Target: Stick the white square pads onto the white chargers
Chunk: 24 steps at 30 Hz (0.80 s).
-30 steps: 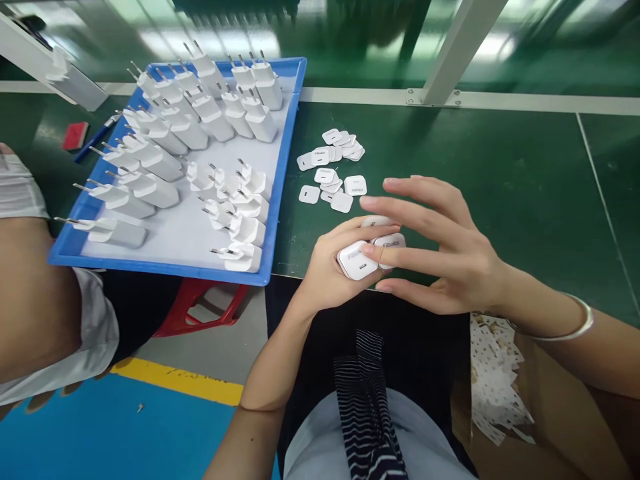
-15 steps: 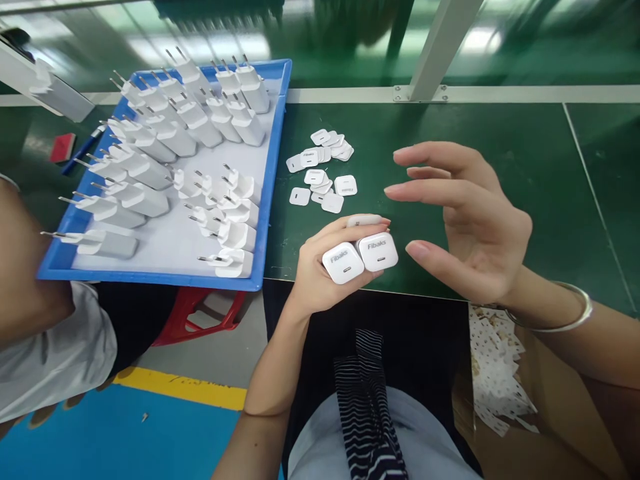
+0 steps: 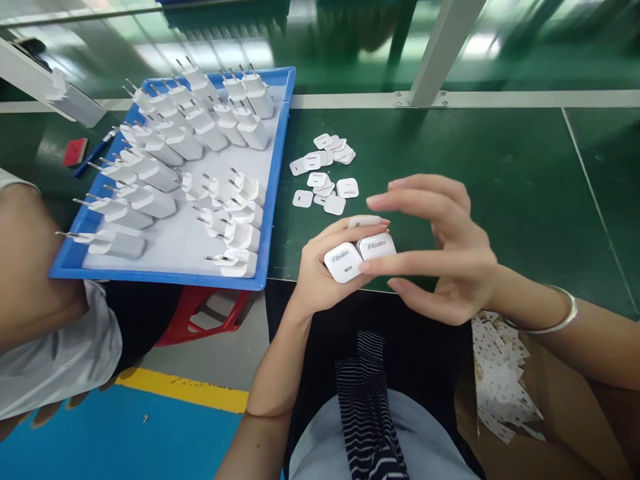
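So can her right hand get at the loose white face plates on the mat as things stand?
Probably yes. The right hand is open, with only a fingertip by the chargers that the left hand grips. The face plates lie loose on the green mat beyond it, nothing between.

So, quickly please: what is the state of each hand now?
Left hand: closed around white chargers.
Right hand: open, fingers spread, one fingertip touching the chargers.

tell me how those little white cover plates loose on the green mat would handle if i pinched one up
The cover plates look thin and flat, so probably very light and fiddly to lift off the green mat. Their overlapping pile suggests they slide easily. Flat shape means no rolling.
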Motion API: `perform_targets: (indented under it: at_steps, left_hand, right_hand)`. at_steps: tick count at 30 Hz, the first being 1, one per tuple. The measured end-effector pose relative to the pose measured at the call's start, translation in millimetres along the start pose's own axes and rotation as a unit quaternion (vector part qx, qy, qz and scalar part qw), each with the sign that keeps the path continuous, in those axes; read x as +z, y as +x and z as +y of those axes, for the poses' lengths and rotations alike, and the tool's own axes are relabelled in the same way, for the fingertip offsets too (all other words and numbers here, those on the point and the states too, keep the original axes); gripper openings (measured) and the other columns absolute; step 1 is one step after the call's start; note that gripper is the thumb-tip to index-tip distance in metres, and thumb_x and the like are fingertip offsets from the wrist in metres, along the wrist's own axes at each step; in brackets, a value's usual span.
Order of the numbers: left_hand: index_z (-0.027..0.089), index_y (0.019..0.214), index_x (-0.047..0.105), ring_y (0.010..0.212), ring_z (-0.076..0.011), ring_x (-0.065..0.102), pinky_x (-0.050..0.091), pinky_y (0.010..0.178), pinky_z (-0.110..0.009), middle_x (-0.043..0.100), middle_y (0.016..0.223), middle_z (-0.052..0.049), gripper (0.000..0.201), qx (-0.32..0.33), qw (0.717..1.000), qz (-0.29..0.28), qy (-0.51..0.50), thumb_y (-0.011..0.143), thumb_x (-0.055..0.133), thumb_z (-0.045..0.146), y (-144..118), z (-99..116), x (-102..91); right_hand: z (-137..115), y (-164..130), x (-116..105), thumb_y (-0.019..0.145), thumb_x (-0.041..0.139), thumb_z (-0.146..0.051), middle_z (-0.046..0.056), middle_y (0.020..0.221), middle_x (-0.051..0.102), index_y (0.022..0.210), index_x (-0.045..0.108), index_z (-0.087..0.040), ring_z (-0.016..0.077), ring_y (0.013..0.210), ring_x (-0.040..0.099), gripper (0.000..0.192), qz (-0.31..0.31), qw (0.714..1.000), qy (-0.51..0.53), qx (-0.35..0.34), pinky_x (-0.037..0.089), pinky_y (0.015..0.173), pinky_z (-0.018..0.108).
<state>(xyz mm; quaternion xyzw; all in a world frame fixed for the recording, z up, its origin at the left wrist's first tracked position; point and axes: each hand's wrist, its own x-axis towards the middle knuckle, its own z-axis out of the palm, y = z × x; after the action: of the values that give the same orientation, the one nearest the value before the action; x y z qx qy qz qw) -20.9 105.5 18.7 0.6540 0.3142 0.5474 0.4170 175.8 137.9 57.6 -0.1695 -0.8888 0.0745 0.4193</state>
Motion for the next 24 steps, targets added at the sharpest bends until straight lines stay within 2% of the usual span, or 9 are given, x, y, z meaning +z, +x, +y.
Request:
perform_targets:
  at_steps: [5, 10, 12, 15, 17, 18, 21, 22, 24]
  left_hand:
    - [0.025, 0.116, 0.075, 0.113, -0.0271, 0.07, 0.059, 0.097, -0.041, 0.074, 0.122, -0.009, 0.042, -0.001, 1.0, 0.015, 0.003, 0.077, 0.085, 0.034, 0, -3, -3.9]
    - [0.024, 0.117, 0.075, 0.113, -0.0268, 0.071, 0.058, 0.099, -0.041, 0.075, 0.121, -0.01, 0.046, 0.01, 1.0, 0.011, -0.016, 0.073, 0.087, 0.024, 1, -6, 3.0]
    - [0.023, 0.117, 0.074, 0.109, -0.0264, 0.072, 0.06, 0.096, -0.04, 0.075, 0.12, -0.01, 0.045, 0.013, 1.0, 0.007, 0.004, 0.074, 0.087, 0.025, -5, 13, 0.4]
    - [0.021, 0.118, 0.074, 0.104, -0.0255, 0.074, 0.061, 0.089, -0.035, 0.075, 0.118, -0.01, 0.044, 0.027, 0.993, 0.002, 0.119, 0.076, 0.084, 0.026, -19, 70, -23.5]
    - [0.023, 0.116, 0.075, 0.104, -0.0253, 0.073, 0.06, 0.09, -0.035, 0.074, 0.121, -0.007, 0.04, 0.022, 0.952, 0.051, 0.302, 0.076, 0.081, 0.022, -23, 113, -52.1]
    - [0.024, 0.115, 0.075, 0.108, -0.0269, 0.072, 0.059, 0.094, -0.037, 0.074, 0.122, -0.006, 0.039, 0.01, 0.907, 0.079, 0.414, 0.076, 0.078, 0.019, -23, 130, -69.0]
    - [0.019, 0.108, 0.074, 0.111, -0.0368, 0.069, 0.054, 0.098, -0.048, 0.073, 0.12, -0.013, 0.034, -0.138, 0.742, -0.008, 0.656, 0.074, 0.067, 0.015, -9, 152, -120.3]
    - [0.017, 0.096, 0.074, 0.107, -0.0374, 0.07, 0.053, 0.097, -0.048, 0.075, 0.108, -0.014, 0.024, -0.204, 0.722, -0.036, 0.66, 0.073, 0.067, 0.016, -4, 151, -134.1]
    - [0.016, 0.08, 0.07, 0.1, -0.0338, 0.07, 0.054, 0.094, -0.043, 0.073, 0.088, -0.011, 0.013, -0.228, 0.756, 0.013, 0.613, 0.072, 0.072, 0.026, 1, 145, -152.1]
  right_hand:
    - [2, -1, -2, 0.076, 0.069, -0.029, -0.005, 0.155, 0.048, 0.111, 0.07, -0.039, 0.0372, 0.142, 0.043, 0.036, -0.046, 0.998, -0.037, -0.021, 0.045, 0.112, 0.062]
    - [13, -2, -10, 0.079, 0.06, -0.029, -0.01, 0.157, 0.046, 0.121, 0.073, -0.042, 0.0351, 0.138, 0.049, 0.046, 0.089, 0.994, 0.026, 0.062, 0.049, 0.109, 0.056]
    - [19, -3, -10, 0.082, 0.06, -0.027, -0.006, 0.148, 0.055, 0.123, 0.074, -0.043, 0.0343, 0.134, 0.052, 0.046, 0.146, 0.981, 0.051, 0.119, 0.053, 0.102, 0.054]
    - [23, -4, -6, 0.084, 0.063, -0.026, 0.003, 0.133, 0.066, 0.119, 0.077, -0.042, 0.0366, 0.129, 0.056, 0.041, 0.199, 0.96, 0.096, 0.171, 0.053, 0.097, 0.058]
    - [20, -4, -4, 0.084, 0.066, -0.026, 0.006, 0.122, 0.069, 0.115, 0.079, -0.041, 0.0387, 0.128, 0.056, 0.037, 0.211, 0.951, 0.125, 0.189, 0.05, 0.102, 0.063]
    - [18, -3, -3, 0.084, 0.067, -0.025, 0.006, 0.118, 0.07, 0.114, 0.079, -0.041, 0.039, 0.128, 0.056, 0.036, 0.209, 0.948, 0.138, 0.195, 0.049, 0.103, 0.064]
    - [10, -3, -2, 0.084, 0.068, -0.02, 0.006, 0.118, 0.068, 0.111, 0.079, -0.04, 0.0371, 0.126, 0.058, 0.035, 0.185, 0.95, 0.167, 0.187, 0.053, 0.097, 0.06]
    - [8, -3, -2, 0.084, 0.069, -0.019, 0.006, 0.121, 0.067, 0.11, 0.079, -0.039, 0.036, 0.125, 0.059, 0.034, 0.175, 0.953, 0.171, 0.18, 0.055, 0.094, 0.058]
    - [7, -3, -1, 0.083, 0.07, -0.019, 0.006, 0.125, 0.065, 0.106, 0.079, -0.037, 0.034, 0.121, 0.061, 0.031, 0.161, 0.959, 0.163, 0.164, 0.057, 0.093, 0.055]
